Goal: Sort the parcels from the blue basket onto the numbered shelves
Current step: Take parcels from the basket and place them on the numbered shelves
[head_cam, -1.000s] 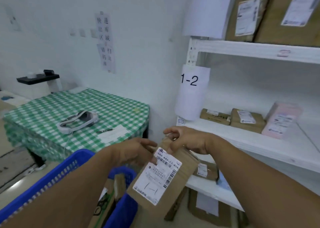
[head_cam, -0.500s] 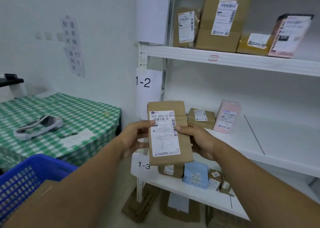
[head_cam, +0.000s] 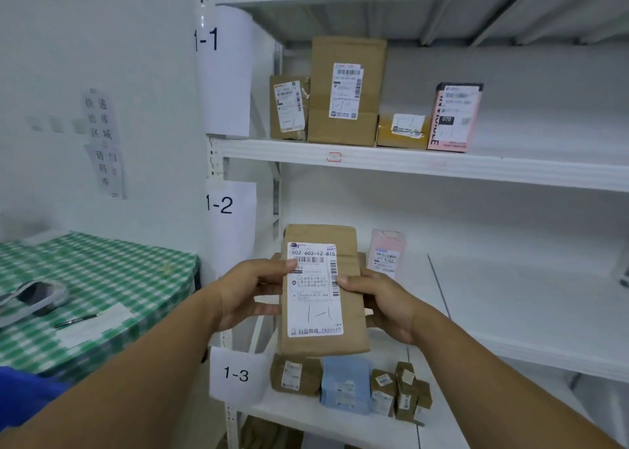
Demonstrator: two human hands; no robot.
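**Parcel marked 1-1 held upright below its shelf**

The brown parcel (head_cam: 323, 288) stands at frame centre, long axis vertical, label toward the camera. Its handwritten mark reads, as far as I can tell, 1-1. The left hand (head_cam: 252, 292) pinches its left edge and the right hand (head_cam: 381, 302) clasps its right edge, both equally near. The 1-1 shelf (head_cam: 442, 169) lies directly above. Standing parcels (head_cam: 347, 91) crowd its left part, leaving bare board toward the upper right.

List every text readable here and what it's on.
"1-1": upper shelf sign.
"1-2": middle shelf sign.
"1-3": lower shelf sign.
"502 602-12 815": label on held parcel.
"1-1", handwritten: same label.
"070": pink parcel, upper shelf.
Wall notice: Chinese characters, blurred.
Other labels: too small.
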